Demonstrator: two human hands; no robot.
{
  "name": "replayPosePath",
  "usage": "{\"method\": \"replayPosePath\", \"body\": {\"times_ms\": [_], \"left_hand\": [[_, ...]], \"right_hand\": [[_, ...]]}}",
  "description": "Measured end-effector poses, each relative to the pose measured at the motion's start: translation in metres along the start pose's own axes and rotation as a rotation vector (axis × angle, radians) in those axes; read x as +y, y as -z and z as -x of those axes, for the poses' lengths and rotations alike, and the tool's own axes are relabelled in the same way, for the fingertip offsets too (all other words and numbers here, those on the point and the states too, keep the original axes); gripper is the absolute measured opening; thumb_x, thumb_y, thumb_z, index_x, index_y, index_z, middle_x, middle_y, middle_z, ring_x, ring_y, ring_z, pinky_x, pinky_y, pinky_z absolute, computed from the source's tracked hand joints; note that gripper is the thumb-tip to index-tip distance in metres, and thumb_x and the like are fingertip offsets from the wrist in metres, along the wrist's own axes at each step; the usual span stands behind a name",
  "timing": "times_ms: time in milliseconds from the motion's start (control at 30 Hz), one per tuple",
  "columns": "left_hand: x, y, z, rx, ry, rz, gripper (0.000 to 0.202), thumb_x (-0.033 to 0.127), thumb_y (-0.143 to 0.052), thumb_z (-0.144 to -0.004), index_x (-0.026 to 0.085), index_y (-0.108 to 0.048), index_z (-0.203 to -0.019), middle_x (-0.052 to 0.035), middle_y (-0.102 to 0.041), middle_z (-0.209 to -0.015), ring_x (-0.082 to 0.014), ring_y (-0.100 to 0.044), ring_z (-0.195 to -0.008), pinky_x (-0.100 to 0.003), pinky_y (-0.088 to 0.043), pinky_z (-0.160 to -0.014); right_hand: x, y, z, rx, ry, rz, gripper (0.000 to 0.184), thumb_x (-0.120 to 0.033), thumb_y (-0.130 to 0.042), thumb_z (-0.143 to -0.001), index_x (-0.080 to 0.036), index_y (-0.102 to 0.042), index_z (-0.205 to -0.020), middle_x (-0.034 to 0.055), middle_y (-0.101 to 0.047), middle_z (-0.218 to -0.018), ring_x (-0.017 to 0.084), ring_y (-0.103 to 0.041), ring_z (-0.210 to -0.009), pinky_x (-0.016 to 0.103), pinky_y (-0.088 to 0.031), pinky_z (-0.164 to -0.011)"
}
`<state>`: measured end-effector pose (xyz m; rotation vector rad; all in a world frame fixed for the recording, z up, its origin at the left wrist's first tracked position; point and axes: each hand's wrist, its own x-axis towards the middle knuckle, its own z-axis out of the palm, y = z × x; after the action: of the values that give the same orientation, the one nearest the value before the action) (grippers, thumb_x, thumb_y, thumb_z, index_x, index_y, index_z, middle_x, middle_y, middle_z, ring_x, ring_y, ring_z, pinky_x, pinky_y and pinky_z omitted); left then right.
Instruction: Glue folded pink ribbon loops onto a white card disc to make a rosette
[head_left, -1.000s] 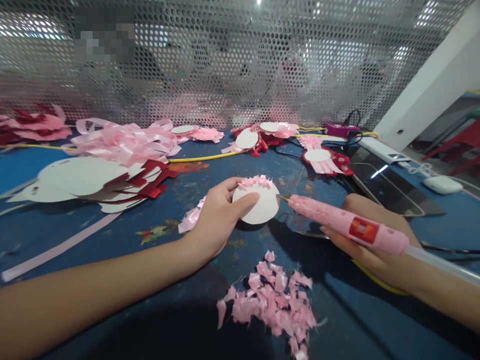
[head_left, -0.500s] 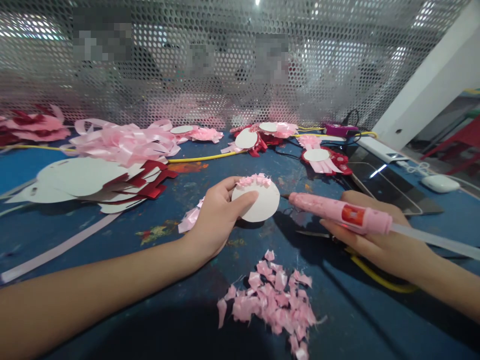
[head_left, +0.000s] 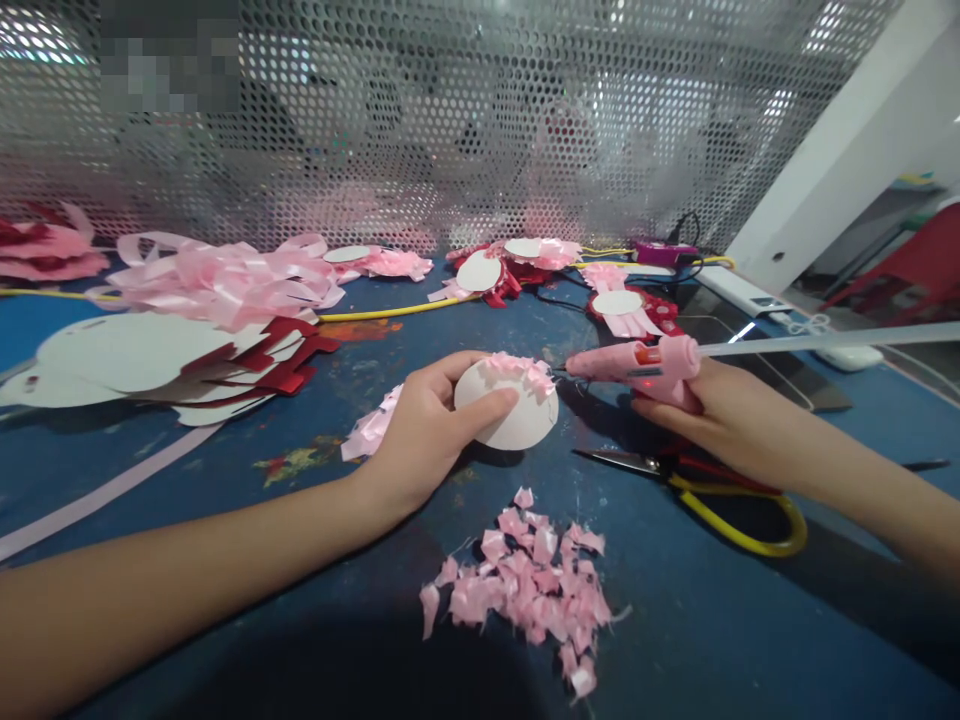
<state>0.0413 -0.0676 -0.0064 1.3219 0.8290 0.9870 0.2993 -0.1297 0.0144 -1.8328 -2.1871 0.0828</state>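
Observation:
A white paper disc with pink ribbon bits along its upper edge is held tilted above the blue table by my left hand, the thumb lying across its face. Gripped in my right hand is a pink hot glue gun, its dark nozzle at the disc's right edge and a long glue stick out of its back. A clear line of glue shows on the disc's right side. In front lies a pile of small pink ribbon scraps. Yellow-handled scissors rest beneath my right hand.
Stacked white and red card cutouts and a heap of pink ribbon lie at the left. Several pink-and-red rosettes stand along the back near a yellow cable. A perforated metal screen closes off the far side.
The glue gun has swung level and slightly up, its nozzle now at the disc's upper right edge. A glue line has appeared there. The scissors are more exposed.

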Motion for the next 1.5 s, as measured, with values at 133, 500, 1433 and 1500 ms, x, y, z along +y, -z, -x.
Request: {"method": "replayPosePath", "body": {"times_ms": [133, 500, 1433, 1500], "left_hand": [[0.000, 0.000, 0.001, -0.027, -0.006, -0.048, 0.016, 0.028, -0.077, -0.069, 0.020, -0.069, -0.081, 0.0015, -0.068, -0.078, -0.0126, -0.061, -0.068, -0.021, -0.050, -0.062], [-0.002, 0.002, -0.002, -0.024, 0.027, 0.015, 0.018, 0.029, -0.076, -0.071, 0.019, -0.068, -0.083, 0.0006, -0.069, -0.077, -0.0141, -0.064, -0.067, -0.023, -0.052, -0.060], [-0.001, 0.002, 0.000, -0.046, 0.016, 0.019, 0.016, 0.026, -0.074, -0.072, 0.016, -0.068, -0.083, 0.0014, -0.067, -0.076, -0.0095, -0.059, -0.065, -0.018, -0.050, -0.060], [0.000, 0.002, 0.000, -0.054, 0.010, -0.009, 0.015, 0.027, -0.073, -0.073, 0.017, -0.068, -0.083, 0.0018, -0.067, -0.076, -0.0091, -0.059, -0.064, -0.017, -0.050, -0.059]], "right_hand": [[0.003, -0.008, -0.003, 0.051, -0.007, -0.021, 0.042, -0.046, -0.047, -0.088, -0.023, -0.037, -0.055, -0.0032, -0.041, -0.048, 0.012, -0.038, -0.044, 0.028, -0.032, -0.045], [0.009, -0.002, 0.022, 0.042, 0.021, 0.479, 0.036, -0.052, -0.047, -0.085, -0.018, -0.055, -0.078, 0.0120, -0.063, -0.075, 0.027, -0.061, -0.072, 0.038, -0.045, -0.063], [-0.072, -0.025, 0.008, 0.293, 0.335, -0.429, 0.007, -0.013, -0.057, -0.087, -0.019, -0.061, -0.084, -0.0012, -0.065, -0.076, 0.008, -0.057, -0.065, 0.020, -0.043, -0.060], [-0.072, -0.024, 0.007, 0.345, 0.300, -0.430, 0.007, -0.014, -0.059, -0.086, -0.020, -0.061, -0.086, -0.0013, -0.067, -0.078, 0.008, -0.056, -0.063, 0.020, -0.043, -0.057]]}}
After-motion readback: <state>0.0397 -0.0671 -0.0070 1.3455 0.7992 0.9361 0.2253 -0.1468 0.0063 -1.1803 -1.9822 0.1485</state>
